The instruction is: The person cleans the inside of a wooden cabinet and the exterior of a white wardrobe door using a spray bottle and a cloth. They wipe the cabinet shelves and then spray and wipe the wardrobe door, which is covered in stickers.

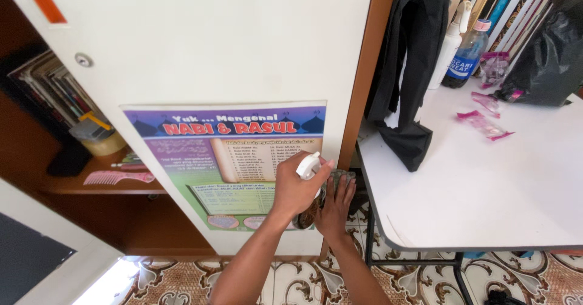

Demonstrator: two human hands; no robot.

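The left hand (296, 189) is closed around the top of a spray bottle (308, 186), low in the middle of the scene, right in front of a white cabinet door (206, 44). The bottle shows a white trigger head poking out above the knuckles, with a darker, seemingly clear body below it that is mostly covered by the two hands; its lower end shows as a dark round patch under the left palm. The grip of the left hand is tight, fingers wrapped over the white head. The right hand (336, 205) lies just right of the bottle, fingers spread and pointing up, pressed flat against a small greyish cloth or pad (341, 176) at the right edge of the door; it is not clenched on anything that can be made out, and whether it also steadies the bottle cannot be told.

A colourful poster (231, 159) with purple, green and red areas is stuck on the door just left of the hands. Further left, an open wooden shelf (103, 186) carries a pink comb (118, 177). To the right stands a white worktop (486, 183) with pink wrappers (484, 123), a black bag (410, 68) hanging over its far left corner, a plastic drink bottle (466, 55) and books (510, 7) at the far edge. Patterned floor tiles (291, 281) lie below.
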